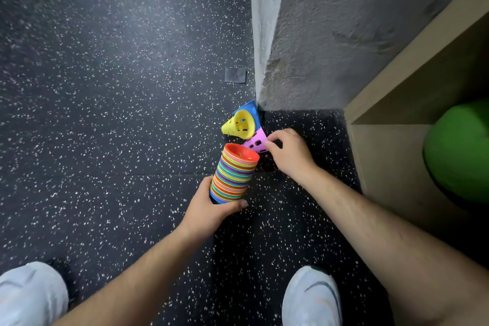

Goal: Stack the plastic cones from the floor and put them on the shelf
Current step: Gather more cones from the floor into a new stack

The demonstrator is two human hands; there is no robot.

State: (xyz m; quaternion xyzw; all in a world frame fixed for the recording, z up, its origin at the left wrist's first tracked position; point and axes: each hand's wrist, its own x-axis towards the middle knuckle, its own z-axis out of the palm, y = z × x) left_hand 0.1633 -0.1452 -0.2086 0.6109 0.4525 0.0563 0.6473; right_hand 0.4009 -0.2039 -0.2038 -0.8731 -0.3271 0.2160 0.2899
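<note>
- Cones are nearly all in one rainbow stack point(234, 174), red one at the open end, held above the speckled floor point(105, 87).
- The left hand point(209, 209) is wrapped around the stack's bottom end. It's tilted with the mouth toward the leftovers, I'd guess so the next one drops straight in.
- The right hand point(288, 152) has its fingertips pinched on the pink cone point(255, 141), which lies on its side just beside the stack.
- The yellow cone point(239, 124) is tipped over and touching the pink one. The blue cone point(248, 108) is wedged behind it against the wall corner point(264, 34), probably rolled there.
- The shelf point(397, 167) is off to the right with something green point(457, 151) in it, so the stack doesn't have far to go.
</note>
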